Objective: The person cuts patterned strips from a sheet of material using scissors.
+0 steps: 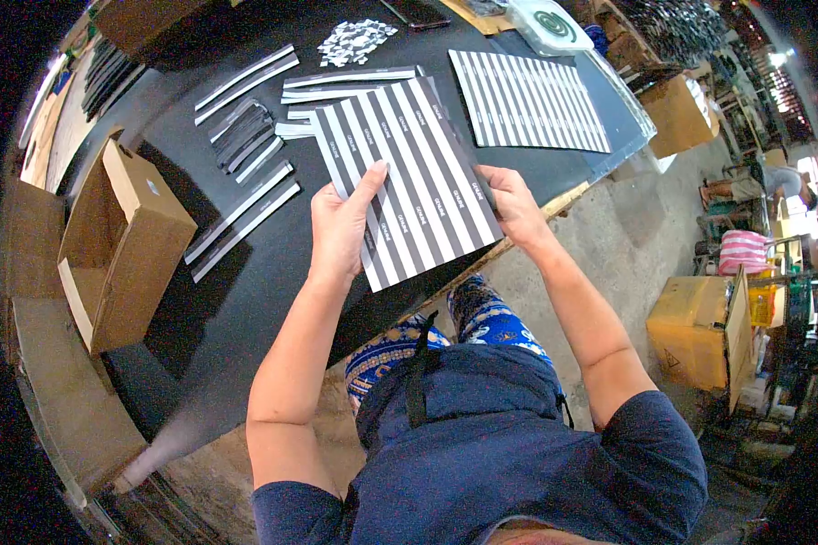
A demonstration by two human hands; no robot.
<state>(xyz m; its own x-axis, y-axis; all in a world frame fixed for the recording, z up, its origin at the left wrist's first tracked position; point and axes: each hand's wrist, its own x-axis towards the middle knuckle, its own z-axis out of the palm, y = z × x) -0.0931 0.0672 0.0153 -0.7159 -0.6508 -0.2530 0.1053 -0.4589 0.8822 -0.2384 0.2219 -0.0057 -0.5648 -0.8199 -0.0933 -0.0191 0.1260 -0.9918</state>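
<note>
A black-and-white striped sheet with small "GENUINE" lettering is held tilted above the dark table. My left hand grips its left edge, thumb on top and fingers underneath. On the opposite edge, my right hand is closed, its fingertips partly hidden behind the sheet. Cut striped strips lie just beyond the sheet and are partly covered by it. Further right on the table rests a second striped sheet, possibly a stack.
Small cut pieces are heaped at the back. More strips and a dark bundle lie to the left, near an open cardboard box. A clear plastic tub stands back right. Cartons sit on the floor; another person is far right.
</note>
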